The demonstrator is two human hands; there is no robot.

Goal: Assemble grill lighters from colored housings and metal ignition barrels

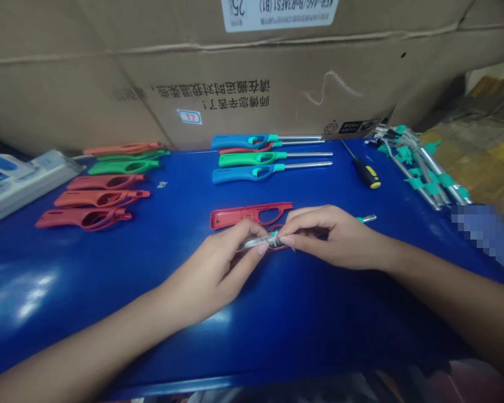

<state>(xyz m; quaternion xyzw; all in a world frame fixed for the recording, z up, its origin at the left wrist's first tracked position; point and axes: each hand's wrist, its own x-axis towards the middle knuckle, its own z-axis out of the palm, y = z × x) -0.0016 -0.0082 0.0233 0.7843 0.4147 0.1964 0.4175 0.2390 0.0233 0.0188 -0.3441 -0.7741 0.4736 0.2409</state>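
Observation:
My left hand (231,257) pinches a clear lighter fuel tank (254,242) between thumb and fingers. At the tank's right end, my right hand (327,235) is closed over small parts with a bit of teal on them; the fingers hide most of these. Beneath the hands lies a red shell half, mostly covered. Just behind, another red lighter shell half (235,217) rests with its hollow side up. A short metal tip with teal (367,219) pokes out past my right hand.
Assembled lighters (252,174) lie at the back centre, beside a black-and-yellow screwdriver (367,172). Several shells (84,217) are at left near a white power strip (21,184). Metal tubes with teal triggers (428,168) are piled right. A cardboard box (130,112) stands behind the blue table (151,336).

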